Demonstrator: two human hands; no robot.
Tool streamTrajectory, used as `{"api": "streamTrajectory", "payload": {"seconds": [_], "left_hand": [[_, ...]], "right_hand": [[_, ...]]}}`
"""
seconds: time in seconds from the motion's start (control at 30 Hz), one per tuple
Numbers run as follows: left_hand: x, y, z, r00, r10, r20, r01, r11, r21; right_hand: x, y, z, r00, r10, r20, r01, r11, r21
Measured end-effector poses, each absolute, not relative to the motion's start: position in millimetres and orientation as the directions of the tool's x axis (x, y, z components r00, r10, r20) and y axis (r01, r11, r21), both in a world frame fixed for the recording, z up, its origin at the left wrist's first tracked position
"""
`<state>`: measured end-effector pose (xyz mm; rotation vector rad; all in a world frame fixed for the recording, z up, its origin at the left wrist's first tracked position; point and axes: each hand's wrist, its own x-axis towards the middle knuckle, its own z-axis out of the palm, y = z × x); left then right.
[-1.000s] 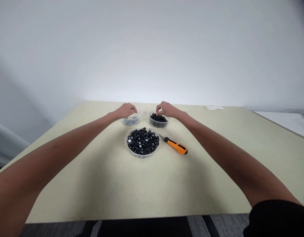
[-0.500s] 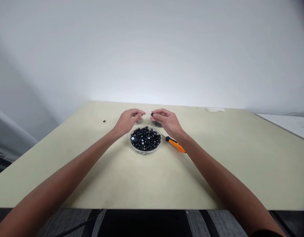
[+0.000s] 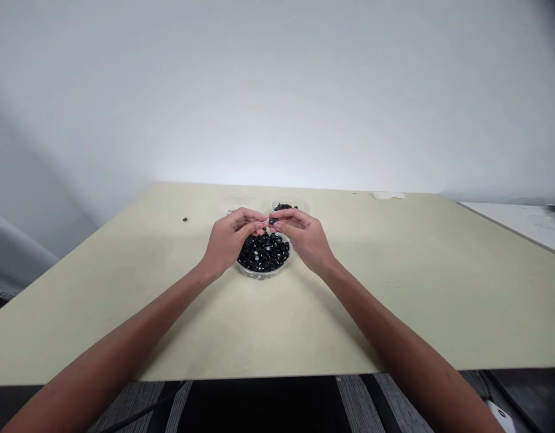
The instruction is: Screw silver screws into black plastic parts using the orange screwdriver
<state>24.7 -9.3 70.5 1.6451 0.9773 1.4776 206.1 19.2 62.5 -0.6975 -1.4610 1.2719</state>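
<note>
Just above a round clear tub (image 3: 260,276), my two hands meet with fingertips nearly touching. My left hand (image 3: 229,237) is closed in a pinch on a small, thin, silvery metal piece (image 3: 265,221), too small to name exactly. Between thumb and fingers, my right hand (image 3: 308,239) grips a small black round part (image 3: 272,221). The tub is filled with many glossy black round parts (image 3: 264,253), some showing pale metal centres. The fingers cover the tub's far rim.
Behind my right hand stands a second clear container with black pieces (image 3: 284,207). Another clear container (image 3: 236,208) with silvery bits is behind my left hand. A small dark piece (image 3: 185,219) lies left on the table (image 3: 223,337); a white item (image 3: 388,195) lies back right.
My hands have come together and nearer to me, over the tub's far side. The orange-handled screwdriver seen beside the tub earlier is now hidden from view by my right hand and arm.
</note>
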Motion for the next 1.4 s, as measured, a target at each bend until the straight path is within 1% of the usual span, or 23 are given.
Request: {"api": "streamTrajectory", "payload": {"seconds": [0.2,0.37,0.47,0.57,0.73,0.87,0.93,1.03,1.13,1.23,1.4], "left_hand": [[26,-9,66,0.088,0.902,0.422,0.037,-0.426,0.904],[28,-11,65,0.095,0.907,0.411,0.04,-0.416,0.908],[28,-11,65,0.091,0.907,0.412,0.026,-0.416,0.909],[29,-11,66,0.083,0.909,0.408,0.003,-0.409,0.912],[31,-12,66,0.079,0.931,0.356,-0.022,-0.356,0.934],[33,-11,64,0.095,0.935,0.341,-0.033,-0.339,0.94],[33,-11,64,0.104,0.932,0.347,-0.034,-0.345,0.938],[32,-12,66,0.078,0.918,0.39,-0.039,-0.388,0.921],[31,-12,67,0.06,0.899,0.435,-0.037,-0.433,0.901],[30,-11,66,0.06,0.9,0.431,-0.031,-0.43,0.902],[28,-9,64,0.042,0.912,0.408,-0.008,-0.408,0.913]], "right_hand": [[204,15,64,-0.255,0.904,0.342,-0.144,0.314,-0.938],[204,12,65,-0.281,0.883,0.376,-0.103,0.362,-0.926],[205,12,65,-0.311,0.875,0.37,-0.113,0.353,-0.929],[206,13,64,-0.305,0.879,0.367,-0.122,0.346,-0.93],[207,16,62,-0.288,0.868,0.404,-0.124,0.385,-0.915],[205,15,63,-0.263,0.868,0.421,-0.053,0.423,-0.905],[203,14,65,-0.269,0.861,0.432,-0.048,0.436,-0.899],[201,11,66,-0.301,0.858,0.416,-0.087,0.41,-0.908],[199,10,66,-0.307,0.867,0.392,-0.082,0.386,-0.919],[196,11,64,-0.296,0.874,0.384,-0.067,0.382,-0.922],[192,14,62,-0.218,0.903,0.37,-0.099,0.357,-0.929]]}}
